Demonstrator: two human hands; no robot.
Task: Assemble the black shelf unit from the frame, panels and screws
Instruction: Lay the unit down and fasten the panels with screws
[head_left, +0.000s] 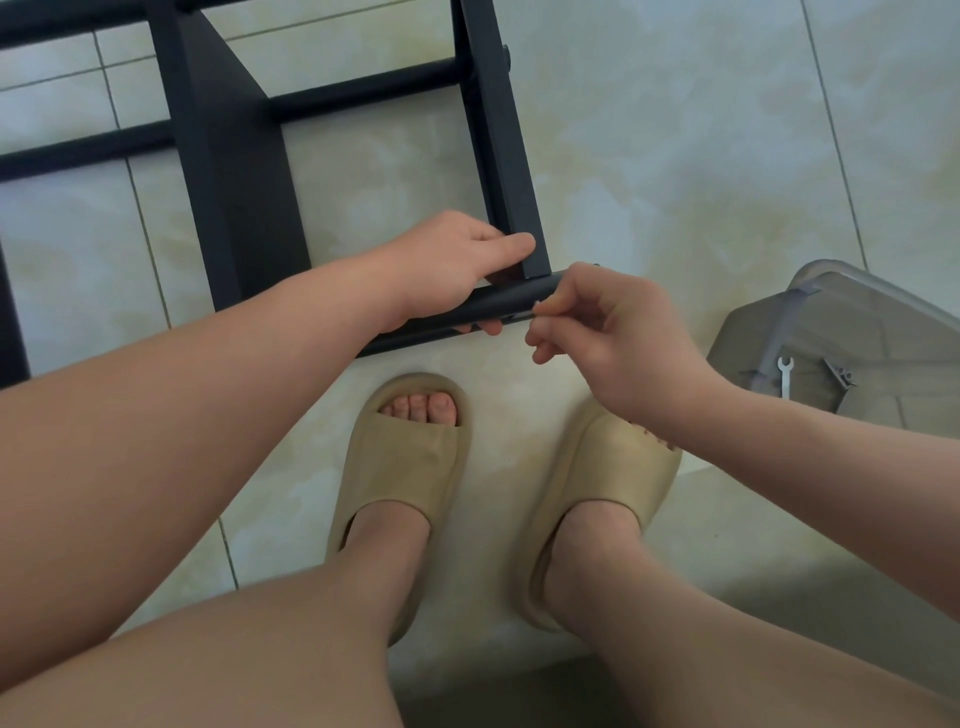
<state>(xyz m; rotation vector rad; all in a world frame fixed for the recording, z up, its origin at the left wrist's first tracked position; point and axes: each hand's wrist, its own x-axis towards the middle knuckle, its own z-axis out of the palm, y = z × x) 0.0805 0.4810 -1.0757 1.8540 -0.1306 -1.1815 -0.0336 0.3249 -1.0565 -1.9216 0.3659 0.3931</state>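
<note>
The black shelf frame (498, 130) stands on the tiled floor in front of me, with a black panel (244, 197) inside it and round cross rods behind. My left hand (457, 270) grips the near round black bar (514, 304) where it meets the square upright post. My right hand (602, 322) is at the bar's right end, thumb and forefinger pinched together on something small that I cannot make out. The bar's end is hidden behind those fingers.
A clear plastic box (852, 332) sits on the floor at the right, holding a small silver wrench (785, 375) and a metal bracket (840, 372). My feet in beige slides (405, 483) stand just below the bar.
</note>
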